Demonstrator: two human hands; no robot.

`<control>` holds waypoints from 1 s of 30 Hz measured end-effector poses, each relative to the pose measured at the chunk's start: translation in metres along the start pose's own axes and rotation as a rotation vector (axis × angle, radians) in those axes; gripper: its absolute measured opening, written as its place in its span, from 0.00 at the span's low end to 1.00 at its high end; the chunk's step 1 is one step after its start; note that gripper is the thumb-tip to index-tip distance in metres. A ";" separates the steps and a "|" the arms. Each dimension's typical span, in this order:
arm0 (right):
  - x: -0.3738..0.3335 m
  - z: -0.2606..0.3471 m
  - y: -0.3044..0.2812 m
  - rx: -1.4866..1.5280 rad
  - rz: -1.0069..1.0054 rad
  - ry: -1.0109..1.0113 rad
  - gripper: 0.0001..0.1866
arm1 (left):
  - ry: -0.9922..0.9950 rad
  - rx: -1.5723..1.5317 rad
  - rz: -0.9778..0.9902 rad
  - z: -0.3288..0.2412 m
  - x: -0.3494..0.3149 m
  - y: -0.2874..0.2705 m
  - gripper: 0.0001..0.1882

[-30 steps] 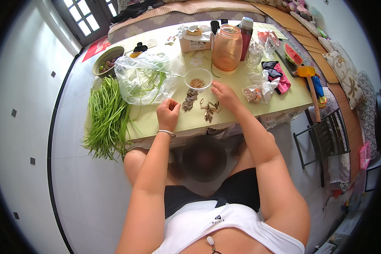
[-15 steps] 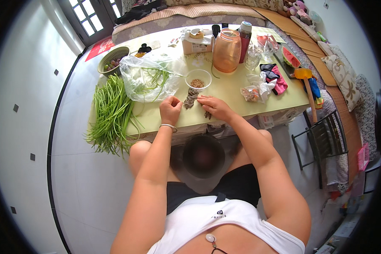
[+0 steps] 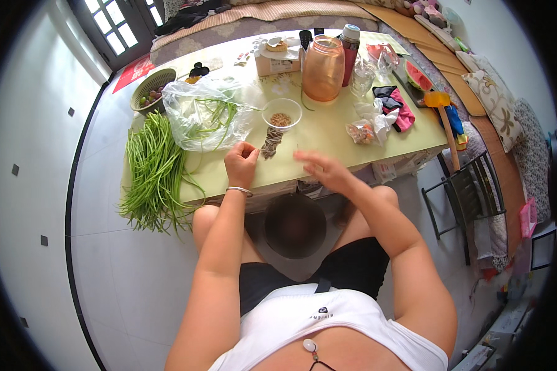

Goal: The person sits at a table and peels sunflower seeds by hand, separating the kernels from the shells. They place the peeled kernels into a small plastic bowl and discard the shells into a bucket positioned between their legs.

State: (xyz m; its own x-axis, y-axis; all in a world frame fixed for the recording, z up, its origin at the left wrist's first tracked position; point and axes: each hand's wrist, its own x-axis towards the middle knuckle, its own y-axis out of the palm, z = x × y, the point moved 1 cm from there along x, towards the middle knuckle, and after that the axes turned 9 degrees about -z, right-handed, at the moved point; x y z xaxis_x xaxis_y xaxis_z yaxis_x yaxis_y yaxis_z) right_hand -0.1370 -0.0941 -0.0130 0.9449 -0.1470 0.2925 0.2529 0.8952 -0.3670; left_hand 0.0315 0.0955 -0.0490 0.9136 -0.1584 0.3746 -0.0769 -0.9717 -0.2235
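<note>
A small pile of thin, dried brown strips, possibly pods (image 3: pixel 271 143), lies on the pale yellow tabletop (image 3: pixel 334 136). Just beyond it, touching or nearly so, stands a clear round bowl (image 3: pixel 293 101) with small brown bits (image 3: pixel 280 119) at its bottom. My left hand (image 3: pixel 241 164), a bangle on its wrist, is closed in a pinch at the pile's left side; what the fingertips hold is too small to make out. To the right of the pile, my right hand (image 3: pixel 325 170) hovers over the table's near edge, its fingers blurred by motion.
Long green stalks (image 3: pixel 151 173) overhang the table's left edge, beside a plastic bag of greens (image 3: pixel 198 117) and a basket of grapes (image 3: pixel 153 93). An orange jar (image 3: pixel 323 71) and a flask (image 3: pixel 349 55) stand behind. A dark round bin (image 3: pixel 295 226) sits between my knees.
My right hand has moved away from the pile, to the right and toward me. My left hand stays pinched beside the pile. The whole view has shifted slightly.
</note>
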 end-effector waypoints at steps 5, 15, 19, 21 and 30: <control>0.035 -0.047 -0.005 -0.915 0.008 -0.151 0.34 | 0.000 -0.023 0.025 0.001 0.001 0.001 0.05; -0.030 -0.009 0.032 -0.460 0.339 -0.366 0.30 | -0.102 -0.306 -0.114 0.001 -0.004 0.002 0.02; -0.017 0.021 0.021 -0.211 0.256 -0.017 0.21 | -0.278 -0.542 0.031 -0.016 -0.013 0.007 0.06; -0.003 0.041 0.018 -0.146 0.126 -0.023 0.15 | -0.369 -0.679 0.147 -0.043 -0.018 0.014 0.08; 0.040 0.004 0.012 0.443 -0.430 0.358 0.07 | -0.231 -0.490 0.243 -0.081 -0.005 0.043 0.05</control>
State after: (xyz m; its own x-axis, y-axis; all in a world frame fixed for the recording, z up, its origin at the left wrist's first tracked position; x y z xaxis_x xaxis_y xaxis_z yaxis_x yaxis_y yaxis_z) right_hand -0.0972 -0.0878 -0.0026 0.8099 -0.5866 -0.0046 0.5821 0.8025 0.1309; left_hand -0.0083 0.0402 0.0122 0.9056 -0.3980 0.1465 -0.4202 -0.8886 0.1837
